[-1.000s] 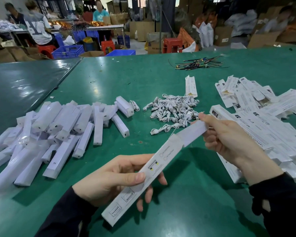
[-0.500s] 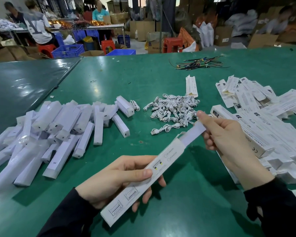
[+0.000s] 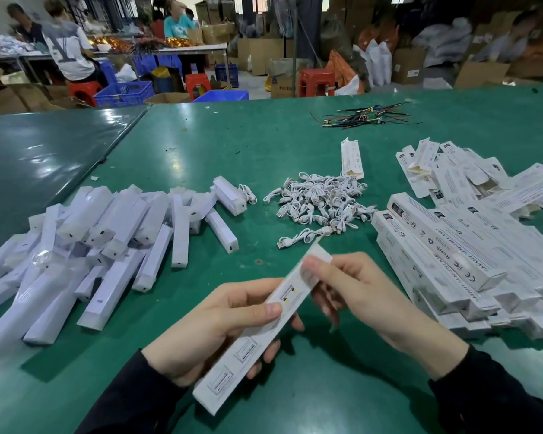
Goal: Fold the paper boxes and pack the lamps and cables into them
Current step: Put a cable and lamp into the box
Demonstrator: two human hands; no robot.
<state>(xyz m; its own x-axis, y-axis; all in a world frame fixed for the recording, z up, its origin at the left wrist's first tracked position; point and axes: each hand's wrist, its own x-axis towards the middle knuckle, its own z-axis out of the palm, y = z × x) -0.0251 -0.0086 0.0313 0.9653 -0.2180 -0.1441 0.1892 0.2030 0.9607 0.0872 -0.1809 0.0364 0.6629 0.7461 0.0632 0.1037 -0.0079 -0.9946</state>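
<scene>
A long white paper box [image 3: 248, 346] is gripped around its middle by my left hand [image 3: 213, 327], thumb on top, slanting up to the right above the green table [image 3: 326, 386]. My right hand [image 3: 358, 296] pinches the box's upper end, where a white lamp's end [image 3: 318, 255] sticks out. A heap of white bar lamps [image 3: 91, 245] lies at the left. Coiled white cables [image 3: 320, 202] are piled in the middle. Flat and folded boxes [image 3: 458, 239] are stacked at the right.
One flat box [image 3: 351, 159] lies behind the cables. A bundle of dark wires [image 3: 364, 115] sits further back. A second, darker table [image 3: 38, 158] adjoins on the left. Beyond are people, blue crates, red stools and cartons.
My right hand has moved down and left toward my left hand, and the lamp has gone further into the box; less of it sticks out. The left hand keeps its hold.
</scene>
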